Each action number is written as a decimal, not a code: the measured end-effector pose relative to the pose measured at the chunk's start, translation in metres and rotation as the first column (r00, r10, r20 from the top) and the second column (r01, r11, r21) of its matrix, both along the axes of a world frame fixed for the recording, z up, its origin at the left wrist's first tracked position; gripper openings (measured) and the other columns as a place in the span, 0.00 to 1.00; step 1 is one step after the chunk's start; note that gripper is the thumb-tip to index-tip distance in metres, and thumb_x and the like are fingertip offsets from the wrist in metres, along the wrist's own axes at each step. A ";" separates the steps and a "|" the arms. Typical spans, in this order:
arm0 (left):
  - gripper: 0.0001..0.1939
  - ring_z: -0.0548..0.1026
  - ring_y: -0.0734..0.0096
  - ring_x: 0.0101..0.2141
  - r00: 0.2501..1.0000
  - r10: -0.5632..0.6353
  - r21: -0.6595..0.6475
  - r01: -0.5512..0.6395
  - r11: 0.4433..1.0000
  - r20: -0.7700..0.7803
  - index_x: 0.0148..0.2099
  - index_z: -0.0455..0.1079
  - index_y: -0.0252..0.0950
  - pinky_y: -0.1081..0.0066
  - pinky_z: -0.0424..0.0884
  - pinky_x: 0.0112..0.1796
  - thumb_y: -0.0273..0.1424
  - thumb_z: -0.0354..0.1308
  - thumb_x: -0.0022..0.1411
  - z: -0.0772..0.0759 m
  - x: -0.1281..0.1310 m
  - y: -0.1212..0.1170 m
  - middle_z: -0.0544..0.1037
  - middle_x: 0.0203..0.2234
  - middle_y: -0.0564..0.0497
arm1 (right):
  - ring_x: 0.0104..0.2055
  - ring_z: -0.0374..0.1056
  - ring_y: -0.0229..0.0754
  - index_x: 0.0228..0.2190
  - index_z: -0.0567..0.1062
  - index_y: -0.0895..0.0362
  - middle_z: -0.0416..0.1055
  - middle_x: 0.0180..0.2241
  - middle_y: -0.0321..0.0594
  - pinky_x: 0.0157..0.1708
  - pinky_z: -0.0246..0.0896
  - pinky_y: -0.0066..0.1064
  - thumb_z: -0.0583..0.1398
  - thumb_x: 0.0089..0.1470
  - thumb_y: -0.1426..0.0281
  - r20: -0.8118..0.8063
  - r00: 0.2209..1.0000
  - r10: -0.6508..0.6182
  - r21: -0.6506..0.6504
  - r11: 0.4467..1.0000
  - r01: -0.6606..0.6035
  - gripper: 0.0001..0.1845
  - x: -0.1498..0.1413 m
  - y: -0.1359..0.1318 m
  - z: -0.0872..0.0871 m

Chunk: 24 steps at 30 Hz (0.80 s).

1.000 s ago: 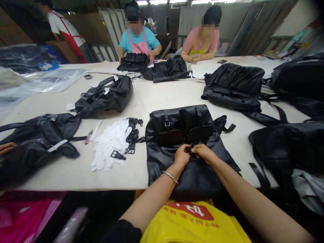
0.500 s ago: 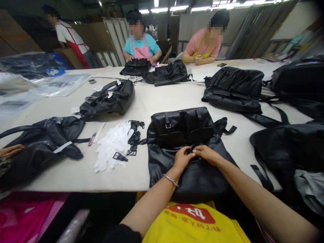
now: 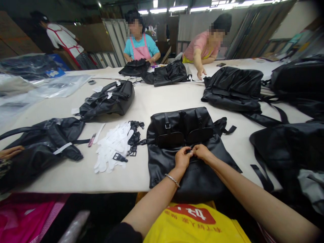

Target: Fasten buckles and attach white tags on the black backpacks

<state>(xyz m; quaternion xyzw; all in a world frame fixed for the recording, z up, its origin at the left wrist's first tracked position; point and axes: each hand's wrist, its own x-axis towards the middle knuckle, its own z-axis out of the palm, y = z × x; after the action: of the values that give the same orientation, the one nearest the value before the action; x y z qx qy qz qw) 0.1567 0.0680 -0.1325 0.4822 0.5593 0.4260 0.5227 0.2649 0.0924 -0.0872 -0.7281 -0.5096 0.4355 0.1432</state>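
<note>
A black leather-look backpack (image 3: pixel 167 168) lies in front of me, its two buckled pockets on the far side. Over its middle, just below the pockets, my left hand (image 3: pixel 182 158) and my right hand (image 3: pixel 201 152) meet fingertip to fingertip. Both are closed in a pinch around a small black piece on the backpack. My fingers mostly cover it, so its exact kind is hidden. Left of the backpack is a pile of white paper-like strips (image 3: pixel 111 145) with black buckles (image 3: pixel 120 157) on short straps. A pink-handled tool (image 3: pixel 91 140) lies beside the pile.
More black bags surround me: one at far left (image 3: pixel 60 135) under another person's hand (image 3: pixel 11 152), one behind the pile (image 3: pixel 108 99), others at right (image 3: pixel 235 89) (image 3: pixel 283 145). Across the table (image 3: pixel 167 96) are two co-workers; a third person bends at the back left.
My hands stay pinched at the same place, with my right fingers shifted slightly left. Across the table, the co-worker in pink has stretched an arm down toward the tabletop. The person at back left bends further.
</note>
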 end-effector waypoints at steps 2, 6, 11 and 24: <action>0.11 0.67 0.76 0.29 0.999 0.029 0.030 -0.029 0.999 0.014 0.37 0.70 0.37 0.76 0.64 0.33 0.30 0.56 0.48 0.002 0.001 0.000 0.73 0.28 0.53 | 0.13 0.51 0.28 0.19 0.65 0.61 0.59 0.13 0.32 0.13 0.45 0.20 0.56 0.46 0.76 -0.001 1.000 -0.001 0.019 1.000 0.001 0.07 0.000 0.001 0.000; 0.09 0.68 0.77 0.28 0.996 0.092 0.039 -0.092 0.995 -0.015 0.36 0.70 0.37 0.76 0.63 0.33 0.29 0.54 0.50 0.009 0.003 -0.003 0.73 0.27 0.53 | 0.14 0.57 0.30 0.27 0.69 0.62 0.64 0.17 0.34 0.14 0.49 0.20 0.54 0.50 0.74 -0.017 0.999 0.037 0.081 0.996 -0.036 0.05 0.007 0.008 0.000; 0.14 0.65 0.77 0.22 0.966 0.204 0.009 -0.205 0.979 -0.159 0.39 0.63 0.37 0.76 0.60 0.27 0.31 0.57 0.47 0.013 0.004 -0.005 0.69 0.19 0.57 | 0.23 0.63 0.35 0.23 0.73 0.61 0.68 0.21 0.38 0.20 0.53 0.22 0.59 0.43 0.75 0.019 0.998 0.062 0.190 0.980 -0.064 0.02 0.007 0.022 -0.006; 0.14 0.64 0.80 0.18 0.980 0.191 -0.266 -0.171 0.949 0.051 0.32 0.61 0.33 0.78 0.61 0.22 0.26 0.61 0.42 -0.002 0.002 0.017 0.64 0.15 0.60 | 0.17 0.55 0.31 0.23 0.72 0.63 0.64 0.17 0.35 0.15 0.47 0.22 0.61 0.40 0.69 -0.183 0.981 -0.068 0.214 0.971 0.107 0.08 -0.005 0.028 -0.020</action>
<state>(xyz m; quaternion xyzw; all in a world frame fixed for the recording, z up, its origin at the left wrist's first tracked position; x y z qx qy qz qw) 0.1587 0.0850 -0.1342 0.3395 0.6318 0.4131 0.5611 0.2602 0.1203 -0.1074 -0.6883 -0.5081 0.4308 0.2871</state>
